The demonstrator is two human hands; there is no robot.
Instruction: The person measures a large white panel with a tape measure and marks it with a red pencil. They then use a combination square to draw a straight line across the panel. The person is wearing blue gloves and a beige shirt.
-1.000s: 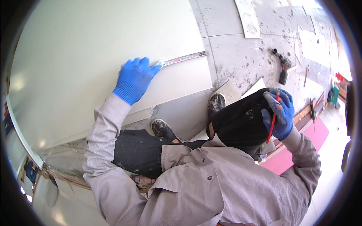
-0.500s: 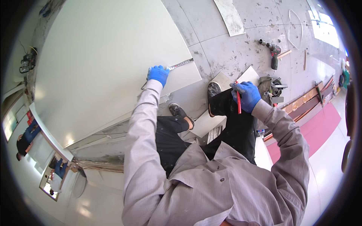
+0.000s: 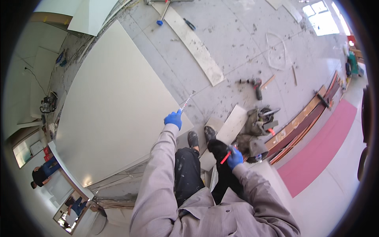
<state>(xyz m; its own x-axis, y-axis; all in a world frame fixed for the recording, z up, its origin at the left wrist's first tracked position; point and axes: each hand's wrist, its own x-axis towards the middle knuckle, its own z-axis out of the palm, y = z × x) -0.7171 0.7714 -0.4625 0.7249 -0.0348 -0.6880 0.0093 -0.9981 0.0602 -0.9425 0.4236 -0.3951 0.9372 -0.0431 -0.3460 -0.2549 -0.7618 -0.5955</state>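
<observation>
At the far left we see a person in a dark top and blue trousers (image 3: 44, 172), well apart from us. Next lies our large, smooth off-white panel (image 3: 118, 106), its surface filling much of the view. Over its right-hand corner, our blue-gloved left hand (image 3: 173, 119) is curled around a pale metal tape measure (image 3: 188, 101), whose blade juts past the panel's edge; we cannot tell whether its tip touches anything. Near our right knee, our blue-gloved right hand (image 3: 235, 157) grips a slim red pencil (image 3: 225, 158). Beyond it lie a black-and-red power drill (image 3: 256, 85) and, rightmost, a long pink sheet (image 3: 319, 148).
</observation>
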